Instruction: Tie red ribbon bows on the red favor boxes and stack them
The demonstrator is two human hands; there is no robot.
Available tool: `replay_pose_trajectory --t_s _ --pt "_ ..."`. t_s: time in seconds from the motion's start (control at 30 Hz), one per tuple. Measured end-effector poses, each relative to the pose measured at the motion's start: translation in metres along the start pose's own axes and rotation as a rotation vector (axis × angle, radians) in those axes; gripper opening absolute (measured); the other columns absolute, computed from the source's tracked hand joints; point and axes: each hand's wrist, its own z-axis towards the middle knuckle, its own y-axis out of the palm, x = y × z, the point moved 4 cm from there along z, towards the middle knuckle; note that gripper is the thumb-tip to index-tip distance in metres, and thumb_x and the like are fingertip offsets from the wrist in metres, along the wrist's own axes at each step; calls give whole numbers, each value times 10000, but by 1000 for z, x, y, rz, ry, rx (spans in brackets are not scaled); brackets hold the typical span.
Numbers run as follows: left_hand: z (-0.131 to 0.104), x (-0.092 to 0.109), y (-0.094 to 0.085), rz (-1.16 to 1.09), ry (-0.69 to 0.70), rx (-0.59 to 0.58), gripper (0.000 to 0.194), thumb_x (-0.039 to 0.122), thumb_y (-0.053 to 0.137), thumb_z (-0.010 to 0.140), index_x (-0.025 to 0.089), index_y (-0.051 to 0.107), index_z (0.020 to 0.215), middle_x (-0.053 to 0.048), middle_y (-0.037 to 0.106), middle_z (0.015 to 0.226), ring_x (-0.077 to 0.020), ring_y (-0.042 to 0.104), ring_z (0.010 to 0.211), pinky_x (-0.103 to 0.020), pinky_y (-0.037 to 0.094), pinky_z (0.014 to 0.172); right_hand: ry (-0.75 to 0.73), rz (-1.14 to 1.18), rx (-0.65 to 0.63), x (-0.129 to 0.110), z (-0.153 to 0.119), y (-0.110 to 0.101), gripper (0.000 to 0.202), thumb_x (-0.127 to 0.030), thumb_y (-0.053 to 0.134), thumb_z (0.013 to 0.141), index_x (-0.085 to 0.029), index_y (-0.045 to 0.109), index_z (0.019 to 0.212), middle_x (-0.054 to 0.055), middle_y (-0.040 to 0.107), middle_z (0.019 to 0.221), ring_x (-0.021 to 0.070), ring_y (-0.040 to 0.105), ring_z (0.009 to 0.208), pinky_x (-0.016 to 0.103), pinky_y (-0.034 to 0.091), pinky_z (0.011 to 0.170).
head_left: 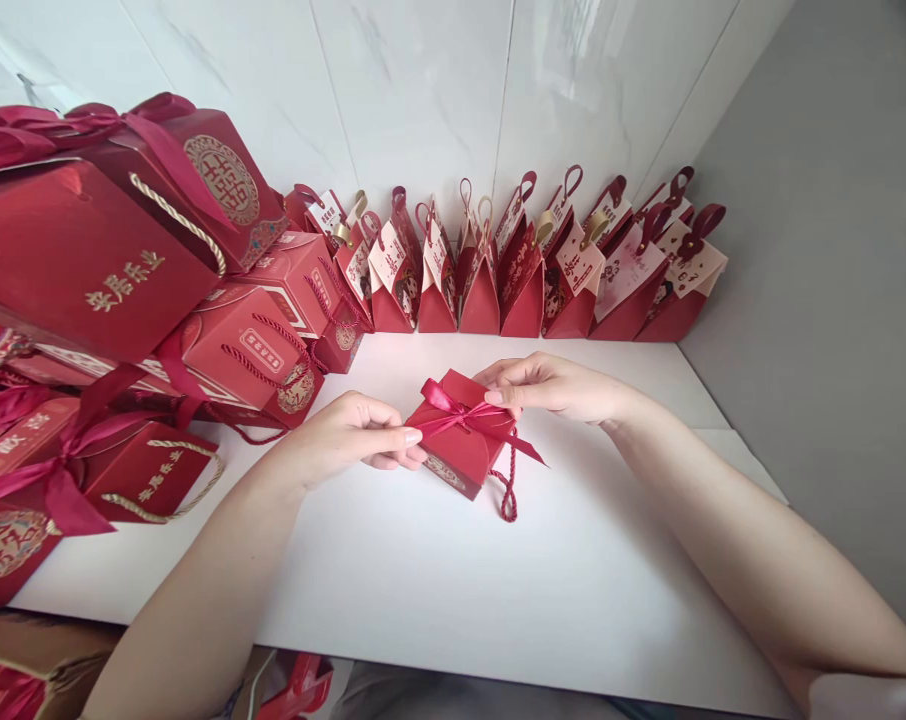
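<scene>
A small red gift box (464, 455) rests on the white table, with a crimson ribbon (459, 410) tied in a bow across its top. My left hand (363, 432) pinches the ribbon at the bow's left side, thumb and fingers closed. On the other side my right hand (535, 388) grips the ribbon's right part near the knot between thumb and fingers. A twisted red cord handle (508, 495) hangs from the box's right side onto the table.
Large red boxes (63, 260) with ribbons and cords are stacked at the left. A row of small triangular bags (479, 295) lines the back wall. An open cardboard box (70, 655) sits below the table's front left edge.
</scene>
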Motion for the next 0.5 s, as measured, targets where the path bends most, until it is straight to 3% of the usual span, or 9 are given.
replay_pose_trajectory --t_s 0.23,0.4,0.5 --pt "2 -1 0 51 -32 -69 301 466 694 786 174 758 756 -90 779 901 -212 724 892 -272 555 771 -33 -3 31 3 1 -2 305 -303 640 827 -162 624 556 63 659 1145 227 593 1045 334 442 902" --pt "3 -5 -1 210 -2 -206 292 481 702 765 207 797 799 -68 782 886 -231 716 925 -272 547 797 -31 -21 -14 -4 -5 -2 333 -450 614 881 -163 726 753 66 681 1163 234 615 1001 368 463 891" --pt "0 -9 -6 218 24 -237 239 445 808 638 214 792 695 -41 762 706 -238 724 777 -260 551 694 -62 -40 -18 -11 -7 -1 377 -508 572 914 -179 751 871 65 684 1156 240 603 1060 363 459 916"
